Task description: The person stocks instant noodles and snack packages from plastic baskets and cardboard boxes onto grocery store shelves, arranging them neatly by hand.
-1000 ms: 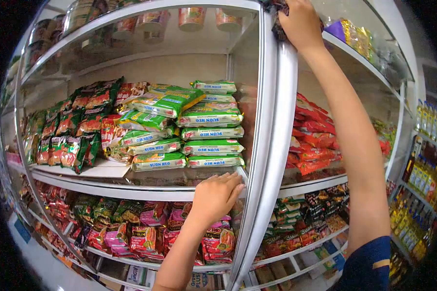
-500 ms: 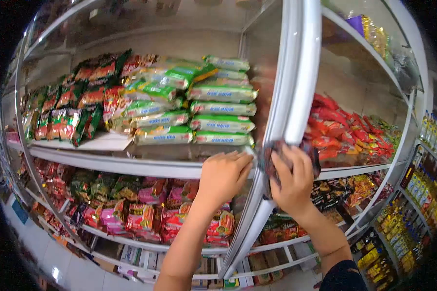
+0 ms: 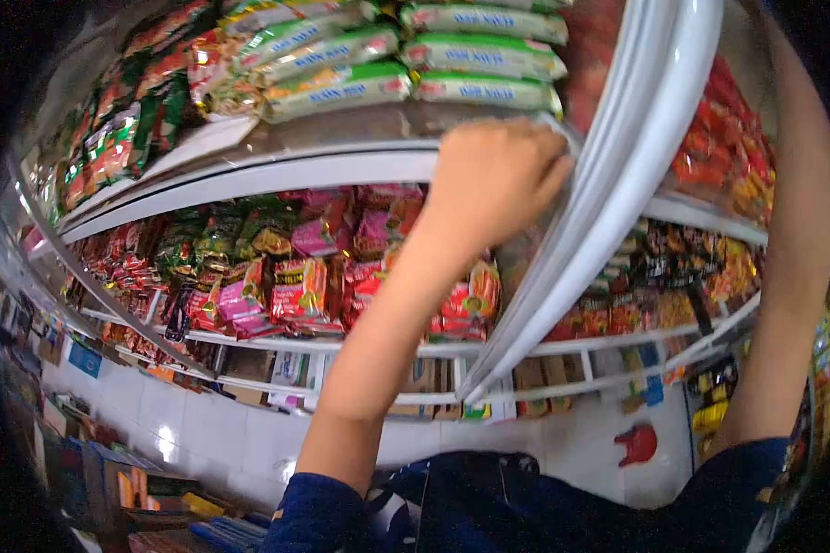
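Note:
My left hand [image 3: 505, 170] is closed over the white shelf edge [image 3: 341, 166], close to the white upright post [image 3: 622, 184]. Its fingers curl down on the far side, and the tips are partly hidden. Just above it lie green-and-white noodle packs [image 3: 489, 57] in stacks. My right forearm [image 3: 793, 240] reaches up along the right side of the view, past the post. That hand is beyond the top edge, so neither its fingers nor anything in them shows.
Red packets [image 3: 719, 129] fill the shelf right of the post. Pink and red noodle packs [image 3: 295, 290] line the shelf below. A red object [image 3: 635, 444] lies on the white tiled floor [image 3: 572, 442]. Books or boxes [image 3: 166, 493] stand at lower left.
My right hand has left the post with the dark checked cloth and gone up out of view. The left hand stays at the shelf edge. The view has tilted downward.

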`<action>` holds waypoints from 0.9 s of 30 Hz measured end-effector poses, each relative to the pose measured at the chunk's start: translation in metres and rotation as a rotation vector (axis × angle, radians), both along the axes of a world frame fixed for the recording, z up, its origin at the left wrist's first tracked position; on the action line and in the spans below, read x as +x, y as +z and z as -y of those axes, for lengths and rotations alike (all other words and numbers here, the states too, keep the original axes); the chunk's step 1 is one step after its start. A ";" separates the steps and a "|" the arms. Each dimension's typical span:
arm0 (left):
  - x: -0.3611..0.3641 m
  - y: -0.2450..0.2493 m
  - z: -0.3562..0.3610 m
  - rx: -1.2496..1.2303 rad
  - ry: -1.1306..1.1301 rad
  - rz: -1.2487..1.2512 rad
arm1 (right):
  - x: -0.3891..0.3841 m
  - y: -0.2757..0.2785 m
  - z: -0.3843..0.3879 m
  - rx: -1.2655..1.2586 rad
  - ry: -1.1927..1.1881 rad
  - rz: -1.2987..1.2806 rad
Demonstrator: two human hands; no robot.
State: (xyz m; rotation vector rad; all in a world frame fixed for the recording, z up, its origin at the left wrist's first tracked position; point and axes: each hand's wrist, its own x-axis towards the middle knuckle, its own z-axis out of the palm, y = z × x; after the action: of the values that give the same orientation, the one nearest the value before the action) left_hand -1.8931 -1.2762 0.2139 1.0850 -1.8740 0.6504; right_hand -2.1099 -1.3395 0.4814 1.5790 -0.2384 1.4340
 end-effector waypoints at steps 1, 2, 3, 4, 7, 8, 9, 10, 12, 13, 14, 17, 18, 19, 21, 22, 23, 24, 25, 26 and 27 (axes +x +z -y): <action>0.001 -0.001 0.001 -0.001 0.000 0.012 | -0.026 -0.022 0.013 -0.010 -0.020 0.023; 0.000 -0.001 -0.001 0.012 0.018 0.021 | -0.044 -0.045 0.020 -0.024 -0.039 0.042; -0.001 0.000 -0.001 0.010 0.032 0.027 | -0.057 -0.062 0.027 -0.049 -0.051 0.055; -0.001 -0.001 0.000 -0.004 0.037 0.023 | -0.063 -0.078 0.031 -0.079 -0.057 0.067; -0.004 0.000 -0.003 0.032 0.103 0.021 | -0.031 -0.132 0.019 -0.174 -0.053 0.115; -0.004 -0.002 0.001 -0.027 0.105 0.012 | 0.009 -0.154 -0.001 -0.199 -0.047 0.131; -0.004 -0.005 0.002 -0.080 0.107 0.003 | 0.054 -0.177 -0.024 -0.217 -0.042 0.147; -0.005 0.007 -0.007 0.099 0.036 0.029 | 0.050 -0.219 -0.027 -0.050 -0.164 0.179; -0.005 0.002 -0.004 -0.032 0.000 0.008 | 0.048 -0.314 -0.029 0.182 -0.104 0.137; -0.005 0.000 -0.001 -0.161 -0.016 0.007 | 0.046 -0.360 -0.030 0.237 -0.039 0.093; -0.005 0.001 -0.001 -0.163 0.008 0.007 | 0.046 -0.405 -0.040 0.381 0.014 0.086; -0.004 0.002 -0.001 -0.122 0.005 -0.003 | 0.041 -0.513 -0.054 0.563 0.108 0.046; -0.004 0.001 0.000 -0.170 -0.020 0.003 | 0.039 -0.537 -0.059 0.622 0.075 0.013; -0.004 -0.001 0.001 -0.215 -0.045 0.010 | 0.037 -0.553 -0.065 0.689 0.076 -0.007; -0.005 -0.002 0.000 -0.170 0.011 0.000 | 0.034 -0.580 -0.069 0.765 0.085 -0.032; -0.004 -0.003 0.001 -0.196 -0.012 -0.012 | 0.033 -0.591 -0.071 0.774 0.118 -0.048; -0.003 -0.004 0.002 -0.224 -0.033 -0.022 | 0.033 -0.601 -0.072 0.809 0.113 -0.057; -0.003 -0.005 0.003 -0.220 -0.027 -0.021 | 0.033 -0.612 -0.075 0.843 0.107 -0.067; -0.002 -0.005 0.004 -0.222 -0.023 -0.019 | 0.031 -0.623 -0.076 0.843 0.140 -0.082; -0.003 -0.002 0.002 -0.272 0.018 -0.006 | 0.029 -0.632 -0.074 0.865 0.114 -0.106; -0.003 0.001 -0.001 0.019 0.114 0.041 | 0.029 -0.640 -0.075 0.883 0.085 -0.127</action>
State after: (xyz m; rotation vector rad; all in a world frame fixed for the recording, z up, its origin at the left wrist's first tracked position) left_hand -1.8956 -1.2756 0.2151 1.2056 -1.8663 0.7258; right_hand -2.0810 -1.2642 -0.1589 2.3924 -0.8188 1.3534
